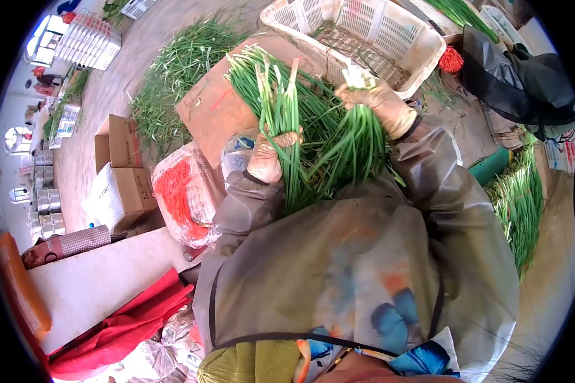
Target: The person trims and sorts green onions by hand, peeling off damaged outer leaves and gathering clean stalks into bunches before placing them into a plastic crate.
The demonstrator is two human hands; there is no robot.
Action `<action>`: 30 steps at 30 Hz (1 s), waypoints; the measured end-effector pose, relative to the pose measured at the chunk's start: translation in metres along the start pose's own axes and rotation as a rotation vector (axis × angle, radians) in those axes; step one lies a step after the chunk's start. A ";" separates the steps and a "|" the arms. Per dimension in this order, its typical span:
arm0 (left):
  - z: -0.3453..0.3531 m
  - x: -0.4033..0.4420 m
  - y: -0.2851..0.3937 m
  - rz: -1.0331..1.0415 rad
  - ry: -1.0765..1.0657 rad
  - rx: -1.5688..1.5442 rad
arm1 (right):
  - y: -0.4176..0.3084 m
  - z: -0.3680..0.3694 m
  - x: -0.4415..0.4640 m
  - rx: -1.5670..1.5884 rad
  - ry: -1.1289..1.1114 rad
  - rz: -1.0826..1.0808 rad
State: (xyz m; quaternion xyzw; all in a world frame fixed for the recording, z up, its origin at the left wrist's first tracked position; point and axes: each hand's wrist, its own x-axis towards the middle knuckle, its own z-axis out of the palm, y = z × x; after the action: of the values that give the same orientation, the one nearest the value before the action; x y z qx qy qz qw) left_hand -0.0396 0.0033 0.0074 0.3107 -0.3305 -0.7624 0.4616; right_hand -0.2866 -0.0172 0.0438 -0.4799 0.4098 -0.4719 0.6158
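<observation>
Gloved in a pale, stained glove, my left hand [267,158] is wrapped round a bunch of long green stalks [287,121] with pale ends pointing up. My right hand [383,108], gloved too, grips a second bunch [362,137] just below its white ends, and its leaves hang down toward my apron. Between and behind both hands, more loose green stalks [246,80] lie over a brown board [204,118]. The leaves of the two bunches overlap in front of my apron [338,255].
Beyond the board stands a white plastic crate [390,32]. A heap of greens [179,70] lies on the floor at the left, near a cardboard box [124,172]. Red ties [182,198] rest on a wrapped block beside my left forearm. More green stalks [521,204] stand at the right.
</observation>
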 end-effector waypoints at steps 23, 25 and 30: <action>0.011 -0.007 -0.007 -0.054 -0.054 -0.071 | 0.001 0.028 0.006 -0.232 -0.079 0.142; 0.010 -0.002 -0.008 -0.064 -0.041 0.074 | 0.013 0.034 0.012 -0.219 -0.144 0.155; 0.009 -0.004 -0.006 -0.076 0.044 0.055 | -0.002 0.026 0.012 -0.312 -0.168 0.224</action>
State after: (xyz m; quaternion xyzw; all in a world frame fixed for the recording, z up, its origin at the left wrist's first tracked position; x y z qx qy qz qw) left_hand -0.0479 0.0109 0.0086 0.3521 -0.3292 -0.7630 0.4307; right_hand -0.2597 -0.0234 0.0500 -0.5588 0.4758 -0.2895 0.6145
